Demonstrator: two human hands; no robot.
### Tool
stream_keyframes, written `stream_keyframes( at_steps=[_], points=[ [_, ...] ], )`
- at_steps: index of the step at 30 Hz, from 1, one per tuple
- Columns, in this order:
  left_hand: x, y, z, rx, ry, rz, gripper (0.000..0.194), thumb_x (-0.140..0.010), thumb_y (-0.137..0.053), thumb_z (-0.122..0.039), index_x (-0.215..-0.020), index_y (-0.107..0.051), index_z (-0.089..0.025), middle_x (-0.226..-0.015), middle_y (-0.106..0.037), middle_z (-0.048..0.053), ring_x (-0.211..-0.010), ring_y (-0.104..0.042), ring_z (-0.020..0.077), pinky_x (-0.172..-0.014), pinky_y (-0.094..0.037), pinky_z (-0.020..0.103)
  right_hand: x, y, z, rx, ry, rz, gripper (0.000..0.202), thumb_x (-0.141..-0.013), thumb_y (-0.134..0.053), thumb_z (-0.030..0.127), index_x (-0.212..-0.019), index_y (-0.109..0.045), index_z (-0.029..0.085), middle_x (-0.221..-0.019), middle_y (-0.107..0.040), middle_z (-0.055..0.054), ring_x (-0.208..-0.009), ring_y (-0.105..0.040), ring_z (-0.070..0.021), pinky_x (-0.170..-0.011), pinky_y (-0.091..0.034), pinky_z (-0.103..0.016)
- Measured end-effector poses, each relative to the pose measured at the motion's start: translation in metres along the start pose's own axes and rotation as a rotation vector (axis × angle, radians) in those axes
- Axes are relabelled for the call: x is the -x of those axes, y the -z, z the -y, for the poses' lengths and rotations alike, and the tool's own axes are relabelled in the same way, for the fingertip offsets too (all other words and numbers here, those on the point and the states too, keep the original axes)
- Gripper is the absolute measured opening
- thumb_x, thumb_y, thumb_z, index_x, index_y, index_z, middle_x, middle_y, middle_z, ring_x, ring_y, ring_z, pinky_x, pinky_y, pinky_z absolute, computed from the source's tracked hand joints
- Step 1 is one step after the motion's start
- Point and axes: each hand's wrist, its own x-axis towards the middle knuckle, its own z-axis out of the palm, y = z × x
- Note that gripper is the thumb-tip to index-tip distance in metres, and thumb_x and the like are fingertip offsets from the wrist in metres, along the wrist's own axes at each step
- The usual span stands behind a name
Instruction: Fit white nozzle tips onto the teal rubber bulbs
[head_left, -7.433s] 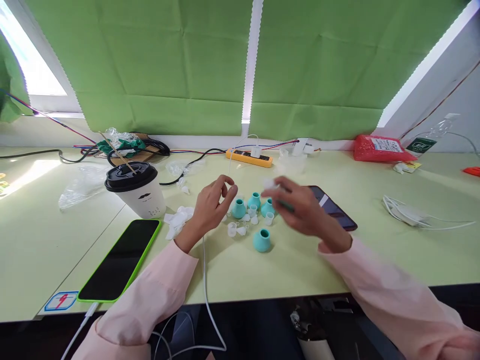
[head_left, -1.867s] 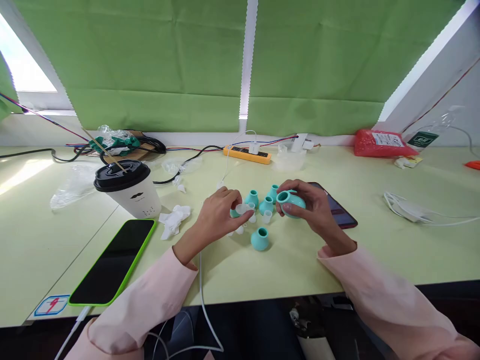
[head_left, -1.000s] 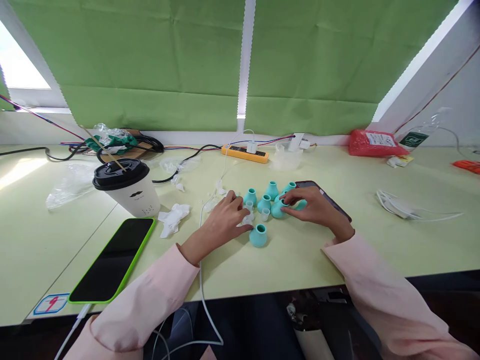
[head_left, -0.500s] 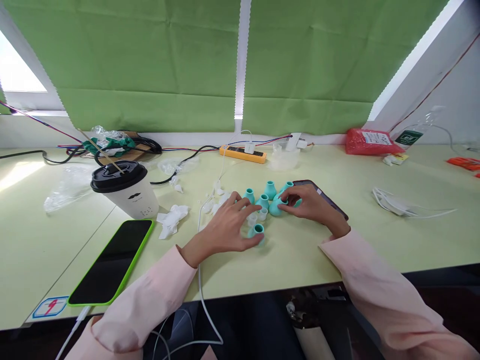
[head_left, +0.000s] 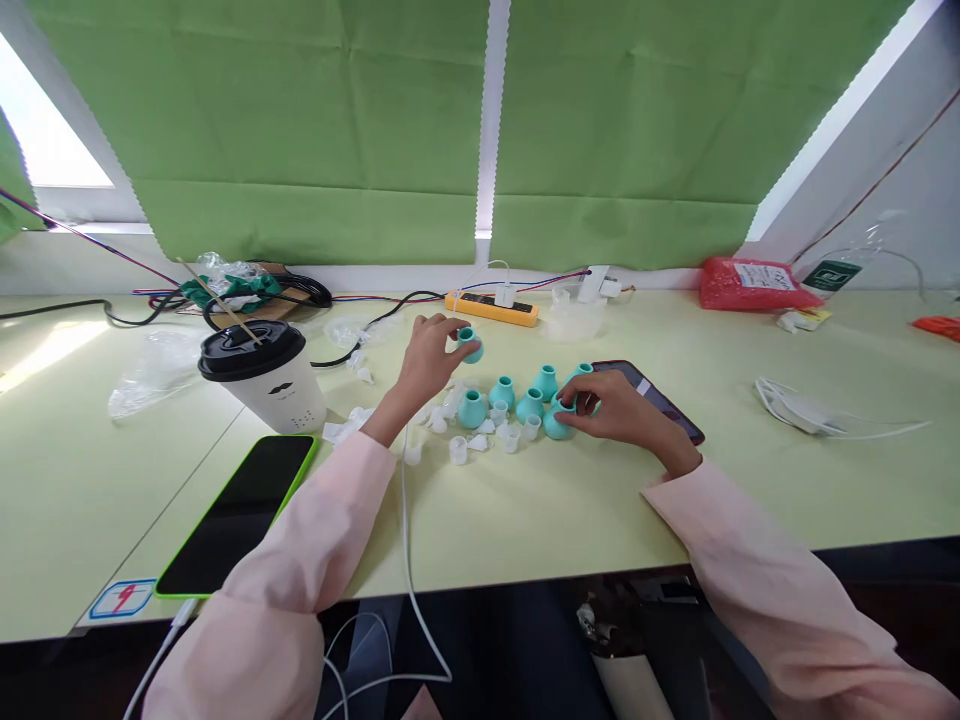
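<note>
My left hand [head_left: 433, 358] pinches a small teal bottle-shaped piece [head_left: 470, 346], held up above the table behind the others. My right hand [head_left: 604, 405] has its fingers closed on the neck of another teal piece [head_left: 557, 420], which rests at the right end of the group. Several more teal pieces stand upright between the hands, among them one at the left [head_left: 472, 410] and one in the middle [head_left: 529, 405]. Small clear cups [head_left: 511, 437] and white plastic scraps [head_left: 478, 442] lie in front of and among them.
A lidded paper cup [head_left: 279, 392] and a green-edged phone [head_left: 238, 515] are on the left. A dark tablet-like device [head_left: 664, 400] lies beyond my right hand. At the back are an orange power strip [head_left: 491, 308] and a red package [head_left: 756, 285]. A white cable [head_left: 406, 520] crosses the front edge.
My left hand has moved up and back, lifting a teal piece, and the clear cups it partly covered now show. My right hand stays at the same teal piece.
</note>
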Motion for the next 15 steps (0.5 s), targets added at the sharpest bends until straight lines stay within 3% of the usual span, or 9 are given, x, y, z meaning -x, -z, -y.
stream_keyframes(
  at_steps=[4,8,12,15],
  points=[
    [-0.010,-0.034,0.026,-0.138,0.056,0.161,0.030,-0.074,-0.047,-0.032,-0.099,-0.055,-0.017,-0.088,-0.057,0.005,-0.086,-0.042,0.0206,-0.070,-0.036,0.030,0.000,-0.007,0.002,0.040,0.053,-0.036,0.014,-0.066,-0.057,0.029,-0.067,-0.055,0.016,-0.058,-0.057,-0.001,-0.048,-0.050,-0.0111,-0.048,-0.038,-0.024],
    [-0.011,-0.051,0.031,-0.128,0.025,0.313,0.033,-0.073,-0.049,-0.032,-0.101,-0.054,-0.017,-0.083,-0.059,0.004,-0.082,-0.045,0.0183,-0.070,-0.037,0.027,0.001,-0.014,0.003,0.082,0.078,-0.168,0.019,-0.067,-0.056,0.034,-0.062,-0.050,0.017,-0.067,-0.060,-0.005,-0.060,-0.055,-0.0152,-0.054,-0.040,-0.026],
    [-0.010,-0.042,0.023,-0.133,-0.004,0.306,0.041,-0.074,-0.045,-0.035,-0.110,-0.048,-0.016,-0.083,-0.059,0.005,-0.087,-0.045,0.0200,-0.070,-0.038,0.029,0.002,-0.019,0.010,0.124,0.173,-0.459,0.021,-0.065,-0.058,0.034,-0.075,-0.050,0.017,-0.090,-0.059,-0.010,-0.083,-0.053,-0.0208,-0.070,-0.040,-0.033],
    [-0.004,-0.020,0.010,-0.138,-0.052,0.202,0.038,-0.077,-0.041,-0.033,-0.110,-0.048,-0.016,-0.090,-0.058,0.006,-0.089,-0.044,0.0198,-0.072,-0.038,0.031,0.002,-0.024,0.025,0.257,0.239,-0.406,0.034,-0.066,-0.056,0.040,-0.090,-0.052,0.017,-0.097,-0.055,-0.010,-0.094,-0.046,-0.0256,-0.078,-0.033,-0.041]
  ],
)
